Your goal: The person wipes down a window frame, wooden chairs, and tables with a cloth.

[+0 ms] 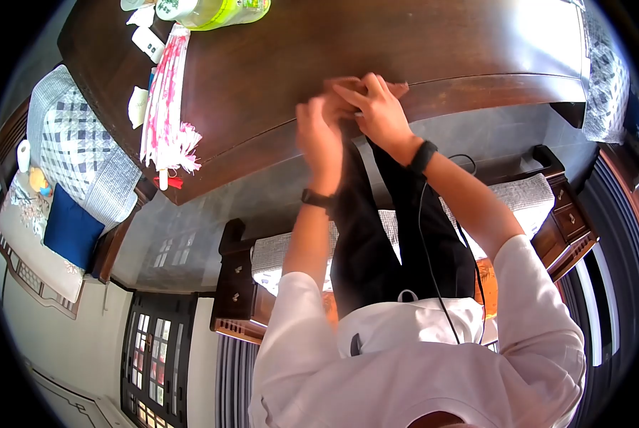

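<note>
My left hand (320, 135), with a dark band on its wrist, is raised over the front edge of the dark wooden table (277, 78). Its fingers are partly smeared by motion and meet or overlap those of my right hand (384, 116). The right hand wears a black watch, and its partly bent fingers are apart. No object shows in either hand. Whether the fingers touch each other or the tabletop is unclear.
On the table's left lie a pink and white folded item with a fringe (166, 100), a white device (147, 44) and a green-labelled bottle (223, 11). A bench with a grey cover (526, 196) stands behind my legs. A cushioned seat with a blue pillow (73, 227) is at far left.
</note>
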Available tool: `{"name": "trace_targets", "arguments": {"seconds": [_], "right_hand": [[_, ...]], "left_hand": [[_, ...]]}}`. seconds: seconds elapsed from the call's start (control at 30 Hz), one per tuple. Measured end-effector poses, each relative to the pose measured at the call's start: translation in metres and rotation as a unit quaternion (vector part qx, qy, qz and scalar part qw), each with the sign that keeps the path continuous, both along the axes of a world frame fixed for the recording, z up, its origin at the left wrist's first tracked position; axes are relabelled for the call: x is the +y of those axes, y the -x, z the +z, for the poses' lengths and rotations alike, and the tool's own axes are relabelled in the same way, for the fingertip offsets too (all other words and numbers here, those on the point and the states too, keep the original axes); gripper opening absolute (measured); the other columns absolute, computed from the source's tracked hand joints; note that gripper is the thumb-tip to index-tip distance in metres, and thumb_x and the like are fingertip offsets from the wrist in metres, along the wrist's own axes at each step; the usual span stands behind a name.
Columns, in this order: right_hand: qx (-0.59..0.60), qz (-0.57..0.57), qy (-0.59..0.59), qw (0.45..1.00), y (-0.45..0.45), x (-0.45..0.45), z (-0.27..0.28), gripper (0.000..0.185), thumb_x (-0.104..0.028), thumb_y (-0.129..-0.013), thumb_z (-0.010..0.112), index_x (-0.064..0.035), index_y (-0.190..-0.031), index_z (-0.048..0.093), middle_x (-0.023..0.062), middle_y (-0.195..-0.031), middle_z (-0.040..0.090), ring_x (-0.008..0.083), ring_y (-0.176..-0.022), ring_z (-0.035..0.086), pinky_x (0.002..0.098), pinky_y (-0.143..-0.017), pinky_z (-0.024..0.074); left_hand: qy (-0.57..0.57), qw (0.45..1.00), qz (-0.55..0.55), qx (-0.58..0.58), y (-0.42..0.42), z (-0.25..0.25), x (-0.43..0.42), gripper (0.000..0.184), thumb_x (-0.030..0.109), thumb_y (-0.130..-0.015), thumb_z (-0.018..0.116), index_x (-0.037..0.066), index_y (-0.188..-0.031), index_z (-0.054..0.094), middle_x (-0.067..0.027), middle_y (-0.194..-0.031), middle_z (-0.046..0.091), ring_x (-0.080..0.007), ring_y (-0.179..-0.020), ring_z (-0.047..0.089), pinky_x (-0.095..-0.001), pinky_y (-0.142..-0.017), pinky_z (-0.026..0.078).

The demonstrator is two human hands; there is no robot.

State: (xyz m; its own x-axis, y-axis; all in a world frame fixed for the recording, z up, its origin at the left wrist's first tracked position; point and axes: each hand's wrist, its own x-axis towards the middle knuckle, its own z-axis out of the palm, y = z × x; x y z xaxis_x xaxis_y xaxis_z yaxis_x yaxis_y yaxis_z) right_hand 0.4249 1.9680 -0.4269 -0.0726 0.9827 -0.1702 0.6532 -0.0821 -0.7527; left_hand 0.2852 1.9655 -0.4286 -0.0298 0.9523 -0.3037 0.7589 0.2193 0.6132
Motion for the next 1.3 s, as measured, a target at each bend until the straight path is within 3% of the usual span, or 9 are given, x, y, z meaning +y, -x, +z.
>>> {"name": "trace_targets", "arguments": {"seconds": [0.2, 0.37, 0.63, 0.8, 0.87, 0.93, 1.03, 1.17, 1.3], "right_hand": [[-0.062, -0.010, -0.113, 0.992, 0.022, 0.078, -0.033, 0.057, -0.002, -0.066, 0.075, -0.0183, -0.121, 0.068, 0.0111, -0.102, 0.054, 0.0326, -0.102, 0.056, 0.0398, -0.084, 0.0536], [-0.106, -0.057, -0.103, 0.987, 0.035, 0.113, -0.033, 0.055, -0.005, -0.070, 0.076, -0.0232, -0.121, 0.068, 0.0104, -0.104, 0.055, 0.0315, -0.102, 0.056, 0.0390, -0.084, 0.0540], [-0.046, -0.007, -0.055, 0.997, 0.018, 0.045, -0.029, 0.061, -0.005, -0.069, 0.075, -0.0189, -0.127, 0.064, 0.0102, -0.108, 0.056, 0.0329, -0.105, 0.056, 0.0418, -0.087, 0.0525], [0.002, -0.003, 0.001, 1.000, 0.022, -0.027, 0.002, 0.051, -0.003, -0.076, 0.066, -0.0174, -0.125, 0.066, 0.0074, -0.115, 0.060, 0.0323, -0.105, 0.057, 0.0417, -0.089, 0.0523], [-0.001, -0.009, 0.021, 1.000, 0.034, -0.049, -0.002, 0.055, 0.004, -0.071, 0.067, -0.0166, -0.122, 0.068, 0.0077, -0.117, 0.060, 0.0322, -0.104, 0.057, 0.0416, -0.089, 0.0525], [-0.022, -0.003, 0.072, 0.997, 0.047, -0.060, -0.002, 0.056, 0.005, -0.069, 0.068, -0.0158, -0.121, 0.068, 0.0074, -0.118, 0.059, 0.0324, -0.105, 0.057, 0.0420, -0.090, 0.0524], [-0.023, -0.005, 0.005, 1.000, 0.065, -0.059, -0.002, 0.071, 0.007, -0.064, 0.074, -0.0183, -0.129, 0.064, 0.0098, -0.100, 0.050, 0.0289, -0.098, 0.055, 0.0402, -0.080, 0.0536], [-0.002, -0.013, 0.019, 1.000, 0.085, -0.034, -0.001, 0.049, 0.001, -0.076, 0.064, -0.0163, -0.122, 0.067, 0.0080, -0.121, 0.058, 0.0321, -0.106, 0.055, 0.0407, -0.089, 0.0519], [-0.066, 0.017, -0.005, 0.998, 0.109, 0.005, -0.019, 0.051, -0.003, -0.074, 0.068, -0.0182, -0.123, 0.066, 0.0116, -0.108, 0.056, 0.0328, -0.105, 0.055, 0.0403, -0.084, 0.0537]], "left_hand": [[-0.098, 0.992, -0.004, 0.079, 0.013, -0.020, 0.080, 0.027, 0.007, -0.083, 0.066, 0.013, -0.109, 0.059, -0.0138, -0.103, 0.060, -0.0403, -0.091, 0.064, -0.0474, -0.072, 0.053], [-0.081, 0.992, -0.006, 0.096, 0.017, -0.027, 0.124, 0.027, 0.013, -0.085, 0.070, 0.012, -0.110, 0.060, -0.0140, -0.104, 0.061, -0.0382, -0.090, 0.065, -0.0465, -0.074, 0.055], [-0.049, 0.998, -0.002, 0.029, 0.015, -0.012, 0.053, 0.026, 0.003, -0.080, 0.068, 0.006, -0.104, 0.059, -0.0186, -0.099, 0.059, -0.0421, -0.096, 0.059, -0.0474, -0.081, 0.049], [-0.023, 0.999, -0.022, -0.018, 0.028, -0.004, -0.033, 0.037, -0.002, -0.081, 0.065, 0.008, -0.116, 0.057, -0.0179, -0.109, 0.056, -0.0421, -0.101, 0.059, -0.0474, -0.081, 0.050], [-0.013, 1.000, -0.007, -0.021, 0.037, -0.006, -0.056, 0.037, -0.002, -0.081, 0.065, 0.010, -0.116, 0.057, -0.0158, -0.109, 0.056, -0.0399, -0.098, 0.061, -0.0458, -0.078, 0.051], [0.006, 1.000, -0.007, -0.023, 0.050, -0.002, -0.061, 0.038, -0.002, -0.081, 0.065, 0.011, -0.115, 0.058, -0.0143, -0.107, 0.057, -0.0387, -0.096, 0.062, -0.0449, -0.077, 0.052], [0.016, 1.000, -0.020, -0.006, 0.065, 0.003, -0.053, 0.039, -0.002, -0.080, 0.065, 0.014, -0.115, 0.059, -0.0129, -0.105, 0.057, -0.0381, -0.093, 0.062, -0.0449, -0.075, 0.052], [-0.013, 1.000, -0.014, 0.016, 0.084, -0.002, -0.030, 0.041, -0.002, -0.078, 0.067, 0.015, -0.115, 0.059, -0.0125, -0.105, 0.058, -0.0394, -0.094, 0.063, -0.0467, -0.075, 0.053], [-0.041, 0.998, 0.008, 0.036, 0.104, -0.011, 0.007, 0.037, 0.003, -0.081, 0.069, 0.016, -0.114, 0.059, -0.0126, -0.107, 0.058, -0.0398, -0.095, 0.063, -0.0471, -0.077, 0.053]]}}
